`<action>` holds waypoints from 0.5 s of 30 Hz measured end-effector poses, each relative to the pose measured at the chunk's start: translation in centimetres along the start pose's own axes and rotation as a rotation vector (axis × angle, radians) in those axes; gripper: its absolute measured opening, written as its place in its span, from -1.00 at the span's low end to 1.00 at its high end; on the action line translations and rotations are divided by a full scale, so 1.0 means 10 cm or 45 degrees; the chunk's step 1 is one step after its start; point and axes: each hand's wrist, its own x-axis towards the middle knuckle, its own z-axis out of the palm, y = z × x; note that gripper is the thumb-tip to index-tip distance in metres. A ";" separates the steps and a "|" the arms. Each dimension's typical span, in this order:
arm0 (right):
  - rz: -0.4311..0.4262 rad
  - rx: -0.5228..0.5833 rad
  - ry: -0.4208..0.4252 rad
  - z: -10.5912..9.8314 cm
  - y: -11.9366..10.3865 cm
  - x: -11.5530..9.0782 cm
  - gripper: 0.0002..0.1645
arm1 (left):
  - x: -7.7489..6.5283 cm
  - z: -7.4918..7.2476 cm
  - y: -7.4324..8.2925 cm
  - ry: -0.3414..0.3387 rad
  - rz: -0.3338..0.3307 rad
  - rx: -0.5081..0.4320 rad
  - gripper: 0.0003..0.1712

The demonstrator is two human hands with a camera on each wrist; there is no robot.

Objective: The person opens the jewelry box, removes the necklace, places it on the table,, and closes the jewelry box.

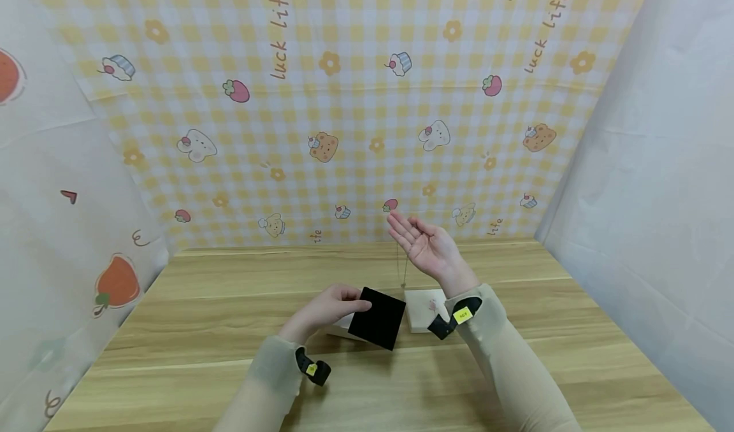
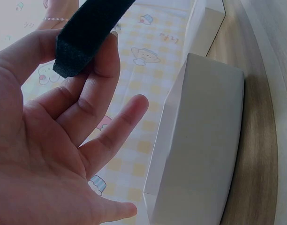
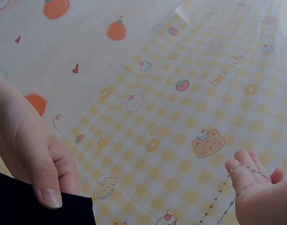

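Observation:
My left hand pinches a thin black square pad, velvety like a jewelry box insert, by its edge, thumb on top. Beneath it an open white box stands on the table, mostly hidden by the pad in the head view. My right hand is raised with its palm up and fingers extended. A fine silver chain necklace lies across those fingers and hangs down in a loop, with a small pendant at its low end.
A white box lid with a pink flower motif lies on the wooden table, right of the open box and below the right hand. A yellow checked cloth hangs behind the table, with pale cloths at both sides.

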 end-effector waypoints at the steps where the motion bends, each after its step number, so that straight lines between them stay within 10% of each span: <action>1: -0.001 0.003 0.000 0.00 0.00 0.00 -0.75 | 0.00 0.00 0.00 -0.001 0.000 0.000 -0.56; 15: -0.010 -0.028 0.001 -0.02 0.05 0.00 -0.74 | -0.03 -0.10 0.00 0.025 -0.023 -0.001 -0.56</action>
